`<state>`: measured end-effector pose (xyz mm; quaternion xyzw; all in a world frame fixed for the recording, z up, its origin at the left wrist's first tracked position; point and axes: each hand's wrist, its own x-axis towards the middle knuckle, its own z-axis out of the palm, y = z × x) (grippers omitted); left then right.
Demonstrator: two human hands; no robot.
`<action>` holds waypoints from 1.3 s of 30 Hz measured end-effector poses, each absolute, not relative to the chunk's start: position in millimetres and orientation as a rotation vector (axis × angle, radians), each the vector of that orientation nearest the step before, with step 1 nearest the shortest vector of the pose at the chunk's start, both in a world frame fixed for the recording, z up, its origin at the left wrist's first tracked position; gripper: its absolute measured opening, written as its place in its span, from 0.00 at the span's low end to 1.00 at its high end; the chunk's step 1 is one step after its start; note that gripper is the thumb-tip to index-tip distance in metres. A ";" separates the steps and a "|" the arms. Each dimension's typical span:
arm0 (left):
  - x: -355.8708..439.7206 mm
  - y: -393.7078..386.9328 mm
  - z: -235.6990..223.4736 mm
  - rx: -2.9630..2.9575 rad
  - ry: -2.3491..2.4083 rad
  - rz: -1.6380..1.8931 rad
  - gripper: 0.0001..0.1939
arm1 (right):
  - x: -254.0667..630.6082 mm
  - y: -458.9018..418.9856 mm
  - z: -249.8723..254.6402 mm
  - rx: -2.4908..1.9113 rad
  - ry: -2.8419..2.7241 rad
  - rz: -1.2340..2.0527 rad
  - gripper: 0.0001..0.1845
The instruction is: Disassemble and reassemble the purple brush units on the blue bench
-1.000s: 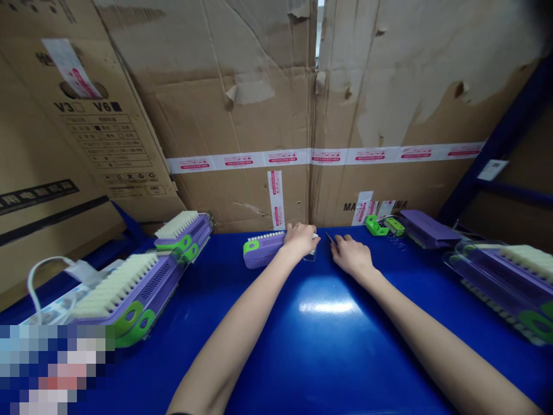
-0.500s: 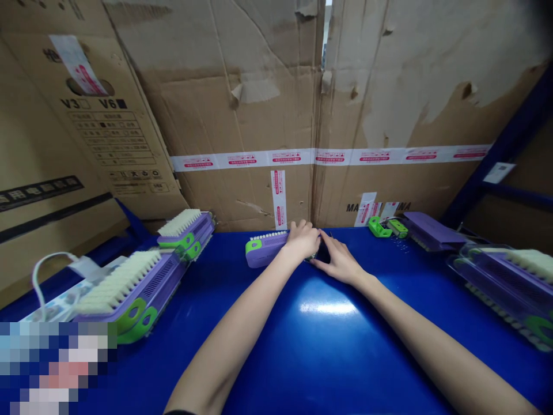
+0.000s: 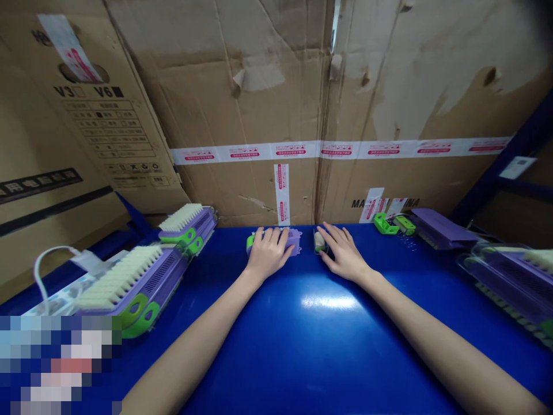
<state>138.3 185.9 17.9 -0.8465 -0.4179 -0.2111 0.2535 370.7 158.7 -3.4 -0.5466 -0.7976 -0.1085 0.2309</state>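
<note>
My left hand lies palm down over a small purple brush with a green end at the far edge of the blue table, fingers curled over its top. My right hand rests just to the right, fingers stretched flat, thumb touching a small clear piece with a pale roll inside. That piece stands between the two hands. Most of the purple brush is hidden under my left hand.
Long purple brushes with cream bristles and green clips lie in a row at the left, with a white cable. More purple brushes in clear trays and green parts sit at the right. Taped cardboard boxes wall off the back.
My left hand slid left along the purple brush and now covers its green end. My right hand drew apart from the left, uncovering the small clear piece between them.
</note>
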 end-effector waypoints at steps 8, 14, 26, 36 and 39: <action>143.8 180.3 10.2 -2.302 -1.187 -0.634 0.25 | 361.0 150.3 2.9 -1.449 -2.262 -0.354 0.18; 142.5 180.3 9.1 -2.277 -1.195 -0.649 0.25 | 352.6 146.6 9.1 -1.441 -2.283 -0.372 0.17; 142.3 180.5 8.5 -2.265 -1.191 -0.673 0.24 | 363.5 75.7 17.6 -1.368 -2.370 -0.394 0.14; 141.4 181.7 7.8 -2.270 -1.175 -0.668 0.25 | 465.3 51.1 10.2 -2.028 -2.097 -0.659 0.12; 141.6 181.8 7.9 -2.279 -1.186 -0.672 0.25 | 492.4 50.6 14.7 -2.343 -1.975 -0.674 0.11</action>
